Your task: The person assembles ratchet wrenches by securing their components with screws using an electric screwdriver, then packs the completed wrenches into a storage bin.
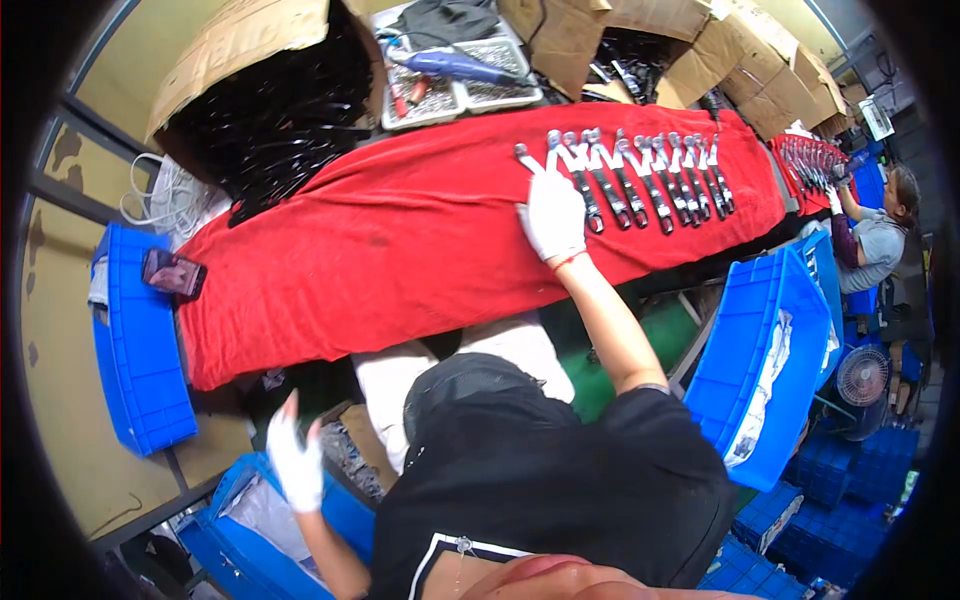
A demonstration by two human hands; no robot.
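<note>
A row of several ratchet wrenches [643,180] with silver heads and black handles lies side by side on a red cloth [370,240]. At the row's left end my white-gloved right hand [555,215] is closed over another wrench [528,157]; its silver head sticks out past the fingers and its handle is hidden under the hand. My left hand [295,465], also in a white glove, hangs off the near side of the table at lower left. Its thumb and fingers are apart with nothing between them. Below it stands a blue bin [225,555] with white lining inside.
Cardboard boxes [250,50] with black-handled tools stand along the far side. White trays [430,105] of small metal parts hold a blue power tool [460,67]. A phone [175,272] leans at left. Blue bins [750,350] flank me; a co-worker [880,240] works at far right.
</note>
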